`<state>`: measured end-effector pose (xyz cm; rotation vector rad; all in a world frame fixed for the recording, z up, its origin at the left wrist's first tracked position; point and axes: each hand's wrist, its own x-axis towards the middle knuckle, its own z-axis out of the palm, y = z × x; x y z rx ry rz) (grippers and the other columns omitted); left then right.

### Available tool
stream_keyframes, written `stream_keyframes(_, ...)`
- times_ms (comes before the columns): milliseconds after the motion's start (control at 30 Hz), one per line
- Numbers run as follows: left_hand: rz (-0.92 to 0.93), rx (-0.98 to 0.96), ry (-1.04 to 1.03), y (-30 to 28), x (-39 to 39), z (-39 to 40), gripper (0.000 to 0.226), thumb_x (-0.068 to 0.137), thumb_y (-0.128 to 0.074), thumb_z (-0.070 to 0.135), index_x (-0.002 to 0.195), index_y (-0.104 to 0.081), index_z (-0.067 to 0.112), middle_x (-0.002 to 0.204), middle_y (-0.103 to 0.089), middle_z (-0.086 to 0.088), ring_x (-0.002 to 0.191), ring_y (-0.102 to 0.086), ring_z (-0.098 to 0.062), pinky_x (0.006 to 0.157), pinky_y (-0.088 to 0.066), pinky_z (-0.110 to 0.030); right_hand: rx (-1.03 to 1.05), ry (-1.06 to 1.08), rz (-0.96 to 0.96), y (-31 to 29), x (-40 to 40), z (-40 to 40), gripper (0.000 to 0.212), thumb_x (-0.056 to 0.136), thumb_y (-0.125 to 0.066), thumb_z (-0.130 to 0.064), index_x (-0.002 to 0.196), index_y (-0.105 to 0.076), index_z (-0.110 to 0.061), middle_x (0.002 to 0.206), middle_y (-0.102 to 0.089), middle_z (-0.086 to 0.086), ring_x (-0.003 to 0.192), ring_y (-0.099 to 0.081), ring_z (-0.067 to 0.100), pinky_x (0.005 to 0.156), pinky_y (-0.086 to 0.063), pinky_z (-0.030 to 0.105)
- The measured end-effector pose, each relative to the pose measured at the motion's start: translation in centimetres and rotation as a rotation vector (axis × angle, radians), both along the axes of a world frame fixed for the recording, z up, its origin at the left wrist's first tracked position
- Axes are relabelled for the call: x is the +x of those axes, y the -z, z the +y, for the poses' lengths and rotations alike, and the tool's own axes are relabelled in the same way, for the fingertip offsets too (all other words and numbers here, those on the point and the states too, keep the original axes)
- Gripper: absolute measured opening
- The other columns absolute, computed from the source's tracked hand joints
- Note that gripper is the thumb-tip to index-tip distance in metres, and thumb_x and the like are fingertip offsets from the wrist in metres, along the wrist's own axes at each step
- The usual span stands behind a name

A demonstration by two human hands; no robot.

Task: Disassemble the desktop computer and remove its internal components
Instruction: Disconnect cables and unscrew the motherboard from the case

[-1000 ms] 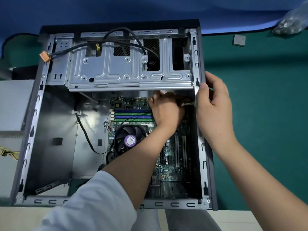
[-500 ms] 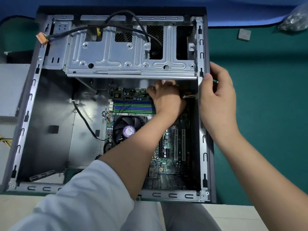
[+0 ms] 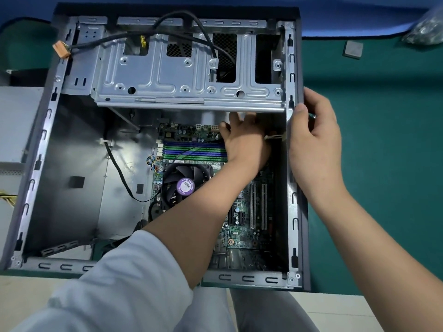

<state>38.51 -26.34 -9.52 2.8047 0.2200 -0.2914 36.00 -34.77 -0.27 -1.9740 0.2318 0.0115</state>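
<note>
The open computer case is lying on the green mat while the left hand is reaching inside over the motherboard, fingers spread beneath the drive cage, and the right hand is gripping the case's right edge.

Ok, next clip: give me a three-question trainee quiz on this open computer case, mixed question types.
1. True or false: the right hand is deep inside the case, on the fan.
2. Where do the left hand's fingers reach?
A. under the edge of the metal drive cage
B. onto the orange connector
C. onto the green mat
3. Fill in: the round purple label sits on the hub of the cooling ____.

Key:
1. False; it grips the case's right side wall from outside.
2. A; what they touch there is hidden.
3. fan
</note>
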Motion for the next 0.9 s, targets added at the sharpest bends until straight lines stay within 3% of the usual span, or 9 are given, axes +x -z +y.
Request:
stream_keyframes(167, -0.095, -0.005, 0.115, 0.4, -0.4, 0.7, 0.035, 0.080, -0.058, 0.022, 0.114, -0.060, 0.028, 0.126, -0.054, -0.003, 0.119, -0.030, -0.030, 0.097, -0.011, -0.046, -0.006, 0.000, 0.008, -0.1, 0.0, 0.0, 0.035, 0.100, -0.040, -0.018, 0.133, -0.049, -0.014, 0.127, -0.053, 0.000, 0.116, -0.048, 0.005, 0.097, -0.038, 0.016)
stream_keyframes(333, -0.106, -0.015, 0.136, 0.5, -0.2, 1.3, 0.027, 0.084, -0.056, 0.033, 0.108, -0.065, 0.024, 0.114, -0.062, -0.005, 0.115, -0.042, -0.030, 0.089, -0.018, -0.042, 0.011, 0.004, 0.019, -0.2, 0.1, 0.1, 0.034, 0.099, -0.040, -0.017, 0.132, -0.049, -0.013, 0.127, -0.054, 0.002, 0.117, -0.050, 0.012, 0.100, -0.040, 0.029)
stream_keyframes(500, -0.181, -0.021, 0.075, 0.4, -0.7, 1.3, 0.021, 0.082, -0.059, 0.036, 0.097, -0.070, 0.027, 0.105, -0.066, 0.001, 0.111, -0.041, -0.031, 0.085, -0.015, -0.041, 0.005, 0.001, 0.019, -0.1, 0.1, 0.1, 0.034, 0.099, -0.040, -0.018, 0.131, -0.050, -0.013, 0.126, -0.054, 0.001, 0.117, -0.051, 0.014, 0.100, -0.040, 0.032)
stream_keyframes(733, -0.306, -0.028, 0.070, -0.1, -1.0, 1.3, 0.017, 0.067, -0.074, 0.019, 0.082, -0.073, 0.027, 0.095, -0.069, -0.004, 0.100, -0.050, -0.036, 0.078, -0.017, -0.037, 0.015, 0.002, 0.013, 0.0, 0.1, 0.0, 0.034, 0.099, -0.041, -0.018, 0.131, -0.050, -0.014, 0.125, -0.055, 0.002, 0.118, -0.050, 0.011, 0.101, -0.040, 0.031)
stream_keyframes(900, -0.242, -0.053, 0.064, -0.4, -1.0, 1.1, 0.025, 0.071, -0.069, 0.018, 0.092, -0.073, 0.031, 0.103, -0.068, -0.001, 0.107, -0.044, -0.032, 0.083, -0.018, -0.038, 0.011, -0.002, 0.015, 0.0, 0.1, 0.0, 0.034, 0.099, -0.041, -0.019, 0.132, -0.049, -0.014, 0.127, -0.054, 0.000, 0.117, -0.050, 0.011, 0.101, -0.040, 0.029)
